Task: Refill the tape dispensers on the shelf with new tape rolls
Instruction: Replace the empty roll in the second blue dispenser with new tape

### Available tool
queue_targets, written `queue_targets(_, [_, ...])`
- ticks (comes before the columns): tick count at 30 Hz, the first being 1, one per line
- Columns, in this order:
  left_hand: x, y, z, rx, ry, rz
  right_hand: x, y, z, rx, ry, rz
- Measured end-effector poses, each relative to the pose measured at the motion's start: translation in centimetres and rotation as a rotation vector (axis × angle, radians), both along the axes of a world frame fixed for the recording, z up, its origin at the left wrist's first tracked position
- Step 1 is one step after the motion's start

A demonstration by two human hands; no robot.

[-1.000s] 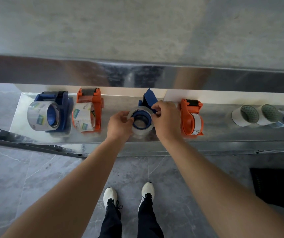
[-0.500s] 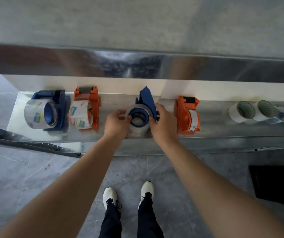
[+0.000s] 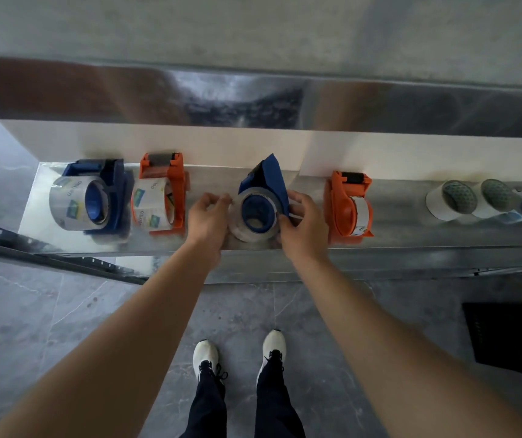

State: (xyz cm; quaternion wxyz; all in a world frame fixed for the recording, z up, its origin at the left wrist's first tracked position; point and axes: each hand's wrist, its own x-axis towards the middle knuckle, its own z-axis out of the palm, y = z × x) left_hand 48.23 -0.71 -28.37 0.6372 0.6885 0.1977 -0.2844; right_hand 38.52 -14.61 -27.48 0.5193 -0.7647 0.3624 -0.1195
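Observation:
A blue tape dispenser (image 3: 267, 180) stands on the metal shelf (image 3: 411, 229) in the middle, with a clear tape roll (image 3: 247, 230) on its blue hub. My right hand (image 3: 305, 226) grips the dispenser's right side. My left hand (image 3: 209, 216) is at the roll's left edge, fingertips pinched together; whether they hold the tape end cannot be told. To the left stand a blue dispenser (image 3: 95, 194) and an orange dispenser (image 3: 161, 194), both holding full rolls. At the right an orange dispenser (image 3: 349, 205) carries a thin roll.
Two white tape rolls (image 3: 462, 200) lie on their sides at the shelf's far right, with a small item behind them. A second metal shelf (image 3: 253, 99) overhangs above. A dark metal rail (image 3: 48, 248) runs at the lower left. A black floor mat (image 3: 512, 336) lies at the right.
My left hand has slid off the roll's face to its left edge and pinched shut. My right hand has shifted down the dispenser's right side. The dispenser stands more upright.

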Motion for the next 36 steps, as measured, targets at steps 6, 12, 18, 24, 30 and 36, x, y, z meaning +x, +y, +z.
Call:
queue_targets(6, [0.2,0.4,2.1,-0.103,0.083,-0.061,-0.4,2.2,-2.0,0.398,-0.054,-0.092])
queue_targets(12, [0.2,1.0,2.8,-0.105,0.074,-0.09,0.2,2.4,-2.5,0.34,0.005,-0.074])
queue_targets(18, [-0.4,0.2,2.9,-0.127,0.055,-0.105,1.1,1.7,-2.0,0.259,0.073,-0.012])
queue_targets(24, [-1.4,-0.2,2.5,-0.156,0.005,-0.155,1.1,0.8,-1.5,0.152,0.114,0.014])
queue_targets(30, [-2.0,-0.3,2.6,-0.145,-0.042,-0.199,1.2,-0.9,0.0,-0.055,-0.002,-0.024])
queue_targets(36, [-2.1,0.2,2.8,-0.161,-0.055,-0.22,3.2,-2.9,1.4,0.014,0.152,0.155])
